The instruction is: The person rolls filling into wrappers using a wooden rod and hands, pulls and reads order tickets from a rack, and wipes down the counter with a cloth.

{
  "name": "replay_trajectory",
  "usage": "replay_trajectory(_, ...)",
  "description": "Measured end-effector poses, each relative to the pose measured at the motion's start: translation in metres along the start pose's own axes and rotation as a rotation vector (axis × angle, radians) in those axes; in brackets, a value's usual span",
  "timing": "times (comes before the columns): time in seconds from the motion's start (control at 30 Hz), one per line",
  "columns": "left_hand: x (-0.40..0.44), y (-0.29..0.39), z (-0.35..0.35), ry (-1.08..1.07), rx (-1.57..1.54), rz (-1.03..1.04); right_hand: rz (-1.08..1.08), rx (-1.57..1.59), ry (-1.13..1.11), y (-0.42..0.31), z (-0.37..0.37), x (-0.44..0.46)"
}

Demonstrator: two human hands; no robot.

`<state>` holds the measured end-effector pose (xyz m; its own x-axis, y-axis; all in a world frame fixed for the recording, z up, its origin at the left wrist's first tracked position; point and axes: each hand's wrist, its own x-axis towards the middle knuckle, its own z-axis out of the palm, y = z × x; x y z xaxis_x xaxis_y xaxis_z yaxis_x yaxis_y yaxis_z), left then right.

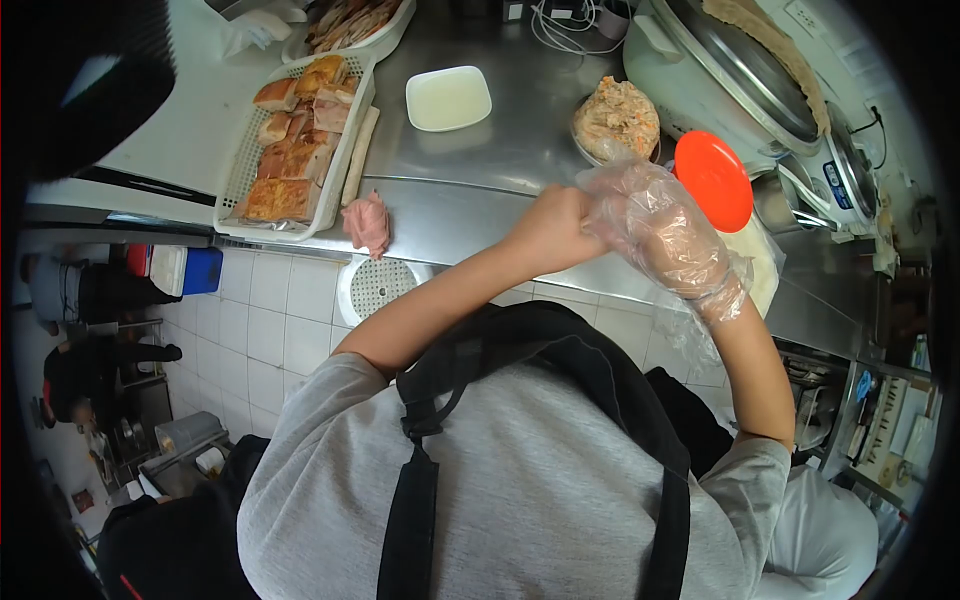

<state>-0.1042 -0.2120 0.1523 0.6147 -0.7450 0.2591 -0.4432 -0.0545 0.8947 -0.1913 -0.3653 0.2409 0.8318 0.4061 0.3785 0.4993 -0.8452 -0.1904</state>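
Note:
My right hand (672,228) wears a clear, crumpled plastic glove with its loose edge around the wrist. Creases and glare on the film hide how its fingers lie. My bare left hand (560,228) meets it from the left, closed, its fingertips pinching the plastic of the glove (612,190). Just beyond both hands is a bowl heaped with an orange-flecked, creamy mixture (617,115). A round red plate or lid (714,180) lies to the right of the gloved hand. Beneath that, something pale and flat (758,262) is partly hidden by the glove.
A white basket (327,218) of browned bread-like pieces stands at left, near a crumpled pink cloth (367,224) at the counter edge. A white dish (448,99) sits mid-counter. A large lidded cooker (690,75) fills the back right. Other people (95,290) are at far left.

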Motion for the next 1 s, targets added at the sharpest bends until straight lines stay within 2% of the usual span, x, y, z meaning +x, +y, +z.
replay_trajectory(0.17,-0.001,-0.001,0.007,-0.016,-0.047,-0.11,-0.035,-0.205,-0.1,-0.013,-0.016,0.009)
replay_trajectory(0.3,0.002,0.016,0.006,-0.01,-0.079,-0.15,0.072,-0.176,0.048,-0.005,0.003,-0.003)
replay_trajectory(0.37,0.005,0.016,0.006,-0.004,-0.093,-0.106,0.113,-0.11,0.09,-0.004,0.005,-0.004)
replay_trajectory(0.47,0.007,0.023,0.005,-0.034,-0.089,-0.118,0.094,-0.05,0.049,-0.006,0.004,-0.008)
replay_trajectory(0.57,0.006,0.026,0.009,-0.051,-0.111,-0.143,0.027,-0.164,-0.041,-0.005,-0.002,-0.01)
replay_trajectory(0.77,0.003,0.009,0.021,-0.067,-0.193,-0.181,0.035,-0.199,-0.074,-0.008,-0.004,-0.013)
replay_trajectory(0.87,0.001,0.004,0.024,-0.015,-0.204,-0.128,0.142,-0.031,-0.064,-0.018,-0.002,-0.014)
replay_trajectory(1.0,0.0,-0.012,0.025,-0.004,-0.21,-0.133,0.155,0.049,-0.089,-0.029,-0.008,-0.013)
